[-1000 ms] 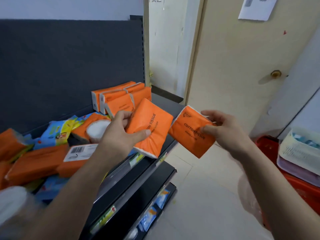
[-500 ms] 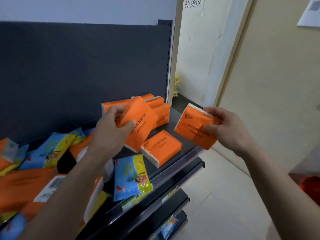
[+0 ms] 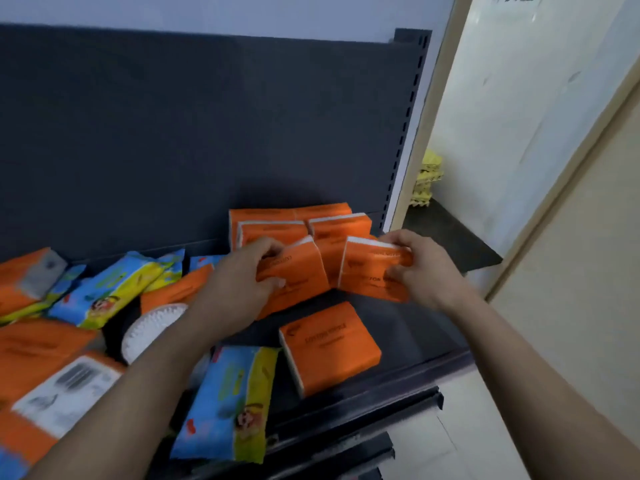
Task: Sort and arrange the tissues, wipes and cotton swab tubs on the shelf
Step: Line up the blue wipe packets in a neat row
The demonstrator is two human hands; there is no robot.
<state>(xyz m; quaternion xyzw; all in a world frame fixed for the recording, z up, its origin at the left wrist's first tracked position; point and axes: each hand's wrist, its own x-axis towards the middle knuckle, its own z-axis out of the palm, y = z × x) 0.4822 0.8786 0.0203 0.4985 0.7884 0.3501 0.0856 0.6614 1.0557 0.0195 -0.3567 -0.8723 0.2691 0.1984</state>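
1. Gripping one soft orange plastic-wrapped tissue pack (image 3: pixel 294 275) each, both hands work at the right end of the dark grey metal shelf (image 3: pixel 429 327); the left hand (image 3: pixel 242 282) has its fingers and thumb closed around the left edge of its pack.
2. The right hand (image 3: pixel 420 268) pinches a second orange tissue pack (image 3: pixel 370 275), thumb on the face and fingers curled over the top right corner; the two held packs stand nearly upright, side by side and close to touching.
3. Directly behind them, a row of orange tissue packs (image 3: pixel 298 221) stands against the dark grey back panel (image 3: pixel 194 133), crowding the space at the rear.
4. In front of the hands, a single orange tissue pack (image 3: pixel 329 344) lies flat on the shelf.
5. Beside it, under the left forearm, lies a blue and yellow wipes pack with a cartoon print (image 3: pixel 228 403), near the shelf's front lip.
6. A round clear tub of white cotton swabs (image 3: pixel 152 327) lies on its side, just left of the left forearm.
7. Further left, more blue and yellow wipes packs (image 3: pixel 107 292) and orange packs (image 3: pixel 38 344) are heaped in disorder, one showing a white barcode label (image 3: pixel 69 386).
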